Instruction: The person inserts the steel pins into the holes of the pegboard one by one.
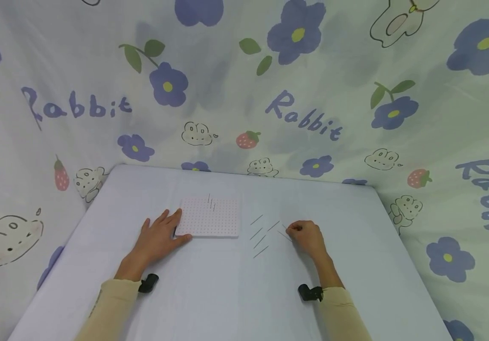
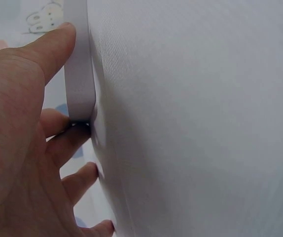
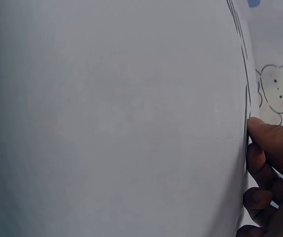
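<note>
**Two hands at a pegboard and a scatter of thin rods**

The left hand (image 1: 159, 239), spread with its thumb apart from its fingers, steadies the pegboard (image 1: 197, 222), which lies just to its right; fingers meet the board's left edge and the thumb its near edge. Three thin rods (image 1: 211, 203) stand in the board's holes, beyond the left thumb. The right hand (image 1: 308, 238) has its fingers curled, thumb and index at the end of a dark rod (image 1: 284, 226); whether it grips this rod cannot be told. A second rod (image 1: 285, 236) lies near its fingertips on the bench (image 1: 210, 293). Five loose rods (image 1: 259, 242) slant between the right hand and the board. Beyond both hands hangs a cloth (image 1: 223, 94) printed with flowers and rabbits.
</note>
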A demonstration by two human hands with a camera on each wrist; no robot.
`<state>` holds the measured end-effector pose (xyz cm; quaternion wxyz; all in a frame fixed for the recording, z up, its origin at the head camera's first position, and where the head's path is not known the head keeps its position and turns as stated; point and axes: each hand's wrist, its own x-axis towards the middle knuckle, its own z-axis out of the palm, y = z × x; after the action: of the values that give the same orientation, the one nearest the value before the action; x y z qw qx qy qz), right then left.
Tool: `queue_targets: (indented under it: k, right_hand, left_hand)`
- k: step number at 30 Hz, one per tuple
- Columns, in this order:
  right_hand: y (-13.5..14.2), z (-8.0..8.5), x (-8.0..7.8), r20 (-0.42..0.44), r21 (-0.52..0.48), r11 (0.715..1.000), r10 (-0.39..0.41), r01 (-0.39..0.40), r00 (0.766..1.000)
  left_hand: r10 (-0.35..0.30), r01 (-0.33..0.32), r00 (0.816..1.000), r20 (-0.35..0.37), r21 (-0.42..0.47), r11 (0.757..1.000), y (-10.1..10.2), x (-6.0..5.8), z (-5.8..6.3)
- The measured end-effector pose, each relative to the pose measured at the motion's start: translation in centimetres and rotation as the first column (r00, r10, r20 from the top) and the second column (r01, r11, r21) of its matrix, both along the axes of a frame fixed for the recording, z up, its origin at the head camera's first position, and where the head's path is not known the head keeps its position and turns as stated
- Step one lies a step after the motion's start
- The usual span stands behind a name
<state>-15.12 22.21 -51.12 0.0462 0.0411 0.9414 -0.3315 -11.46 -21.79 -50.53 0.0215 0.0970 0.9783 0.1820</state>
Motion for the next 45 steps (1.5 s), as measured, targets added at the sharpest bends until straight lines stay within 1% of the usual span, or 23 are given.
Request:
queue_targets:
  k: [5,16,28,38,42,45]
  right_hand:
    - [-0.10,0.07,0.07,-0.007,0.007,1.000,0.005,-0.005,1.000]
    - [-0.23,0.45,-0.06,0.016,0.057,0.998,0.037,-0.037,0.999]
    - [-0.20,0.54,-0.11,0.005,0.109,0.990,0.090,-0.090,0.996]
    - [-0.09,0.39,-0.18,-0.013,0.133,0.988,0.080,-0.077,0.997]
    - [-0.15,0.34,-0.32,-0.033,0.201,0.973,0.124,-0.115,0.992]
    - [-0.16,0.34,-0.40,-0.052,0.268,0.951,0.176,-0.156,0.983]
  left_hand:
    - [-0.001,0.001,1.000,-0.005,-0.006,1.000,0.02,-0.03,-0.03]
    - [0.001,-0.001,1.000,0.000,-0.005,1.000,0.06,0.03,0.02]
    - [-0.004,0.004,1.000,-0.004,-0.003,1.000,0.10,-0.03,-0.06]
    - [-0.007,0.007,1.000,-0.006,0.001,1.000,0.16,-0.06,0.43]
    - [-0.008,0.008,1.000,-0.006,-0.001,1.000,0.14,-0.10,0.35]
    - [-0.007,0.007,1.000,-0.005,-0.001,1.000,0.14,-0.15,0.16]
